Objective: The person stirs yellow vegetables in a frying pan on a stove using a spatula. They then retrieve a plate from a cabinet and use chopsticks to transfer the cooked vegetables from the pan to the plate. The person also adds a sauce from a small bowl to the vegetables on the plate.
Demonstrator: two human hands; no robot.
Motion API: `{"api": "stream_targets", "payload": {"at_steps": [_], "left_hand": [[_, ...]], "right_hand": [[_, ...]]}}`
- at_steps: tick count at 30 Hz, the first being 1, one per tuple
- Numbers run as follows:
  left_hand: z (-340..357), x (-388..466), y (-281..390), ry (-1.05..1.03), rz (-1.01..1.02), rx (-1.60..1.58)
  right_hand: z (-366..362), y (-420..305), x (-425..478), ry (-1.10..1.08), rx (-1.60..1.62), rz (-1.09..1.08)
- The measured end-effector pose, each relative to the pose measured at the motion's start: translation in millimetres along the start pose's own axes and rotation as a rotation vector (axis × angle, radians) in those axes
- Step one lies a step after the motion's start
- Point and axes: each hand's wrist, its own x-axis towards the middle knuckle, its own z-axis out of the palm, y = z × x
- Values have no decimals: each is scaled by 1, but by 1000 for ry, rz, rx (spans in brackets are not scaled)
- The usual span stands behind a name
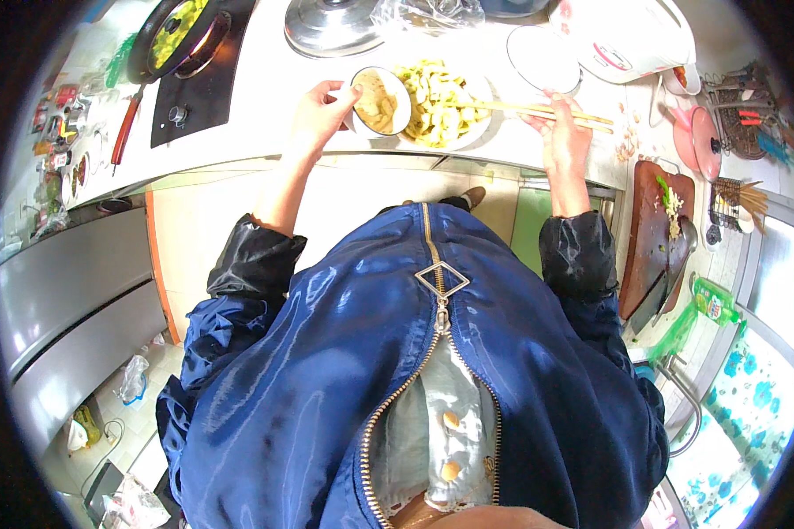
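My left hand grips the rim of a small white bowl that tilts to the right. Inside it is a thick tan liquid, perhaps a sauce or batter. Right beside the bowl stands a white dish, its rim showing around a heap of pale yellow-green chopped food. A pair of wooden chopsticks is held in my right hand. Their tips reach left to the heap, and their back ends stick out past the hand.
At the far left, a frying pan with green-yellow food sits over a lit burner. A steel lid lies at the back. To the right, a brown cutting board bears chopped bits, a ladle and a cleaver. A rice cooker stands back right.
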Motion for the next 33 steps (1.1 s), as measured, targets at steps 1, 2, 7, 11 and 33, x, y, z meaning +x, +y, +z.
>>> {"api": "stream_targets", "payload": {"at_steps": [1, 2, 7, 11, 33], "left_hand": [[1, 0, -1, 6, -1, 5], [2, 0, 0, 13, -1, 10], [10, -4, 9, -76, -34, -97], [13, -4, 0, -93, -43, -274], [8, -1, 0, 37, 162, -193]], "right_hand": [[2, -6, -1, -27, 15, 2], [5, -11, -1, -50, 20, -29], [56, -18, -14, -255, -21, -71], [78, -22, -35, -358, -210, -251], [93, -32, -55, -493, -269, -85]]}}
